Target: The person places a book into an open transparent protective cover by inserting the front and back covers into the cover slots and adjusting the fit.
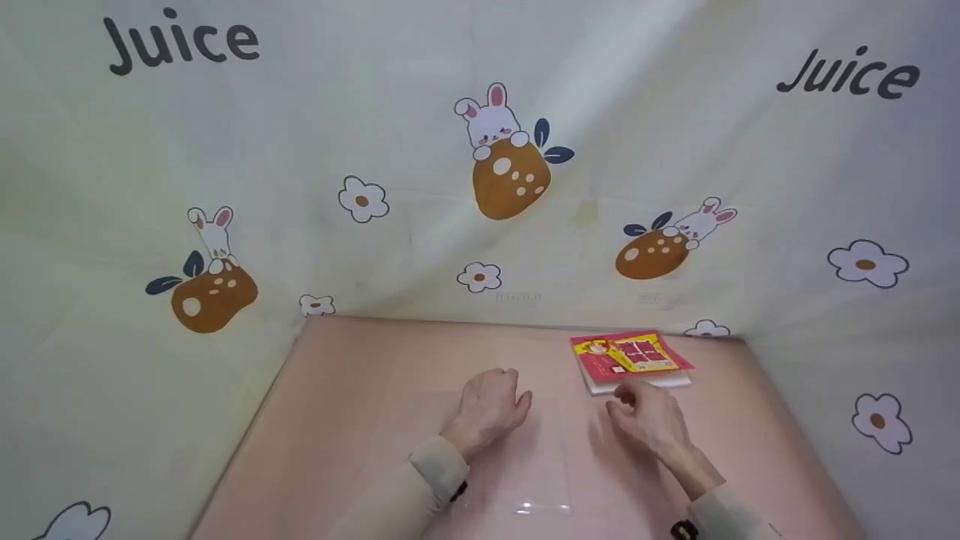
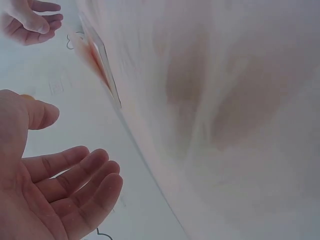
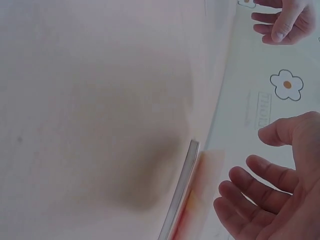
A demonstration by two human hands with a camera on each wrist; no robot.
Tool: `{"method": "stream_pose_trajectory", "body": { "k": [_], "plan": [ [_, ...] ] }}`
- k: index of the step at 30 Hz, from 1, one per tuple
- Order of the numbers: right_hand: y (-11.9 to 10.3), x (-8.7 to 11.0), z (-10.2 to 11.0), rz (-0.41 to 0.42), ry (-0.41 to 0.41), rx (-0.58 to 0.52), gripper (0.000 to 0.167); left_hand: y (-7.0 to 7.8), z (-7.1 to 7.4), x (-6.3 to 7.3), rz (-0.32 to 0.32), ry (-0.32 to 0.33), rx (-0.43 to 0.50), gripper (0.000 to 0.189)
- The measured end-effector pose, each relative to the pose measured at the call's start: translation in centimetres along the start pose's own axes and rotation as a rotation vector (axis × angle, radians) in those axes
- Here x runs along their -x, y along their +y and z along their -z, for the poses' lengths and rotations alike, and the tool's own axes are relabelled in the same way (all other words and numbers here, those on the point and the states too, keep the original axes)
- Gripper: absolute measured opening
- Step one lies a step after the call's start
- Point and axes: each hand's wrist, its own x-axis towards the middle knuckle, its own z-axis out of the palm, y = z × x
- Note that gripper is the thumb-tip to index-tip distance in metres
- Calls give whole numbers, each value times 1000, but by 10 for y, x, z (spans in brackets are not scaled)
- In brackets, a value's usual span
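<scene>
My left hand (image 1: pixel 487 411) hovers over the table with fingers loosely bent and nothing in them. A clear plastic sheet or sleeve (image 1: pixel 546 480) lies flat beneath and beside it; its far outline is hard to make out. My right hand (image 1: pixel 654 421), also holding nothing, is just in front of a red and yellow booklet (image 1: pixel 600 367) with white pages or a white block under its cover. That cover stands slightly raised. In the right wrist view the booklet's edge (image 3: pixel 181 187) shows beside my relaxed fingers (image 3: pixel 260 192), apart from them.
The pink tabletop (image 1: pixel 337 420) ends at the back and sides against a pale cloth (image 1: pixel 300 135) printed with rabbits, fruit, flowers and the word Juice. The booklet lies near the table's back right corner.
</scene>
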Motion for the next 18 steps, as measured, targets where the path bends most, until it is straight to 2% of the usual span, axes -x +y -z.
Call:
{"method": "stream_pose_trajectory", "body": {
  "k": [4, 12, 14, 18],
  "plan": [
    [4, -3, 5, -30, -1, 13, 29, 13, -2, -10, 41, -78, 51, 33],
    [11, -11, 19, -44, 55, 35, 45, 35, -2, -36, 106, -146, 93, 39],
    [14, -14, 22, -35, 83, 50, 47, 39, -2, -41, 102, -151, 96, 40],
    [20, -20, 27, -22, 137, 79, 47, 43, -7, -49, 51, -125, 62, 42]
  ]
}}
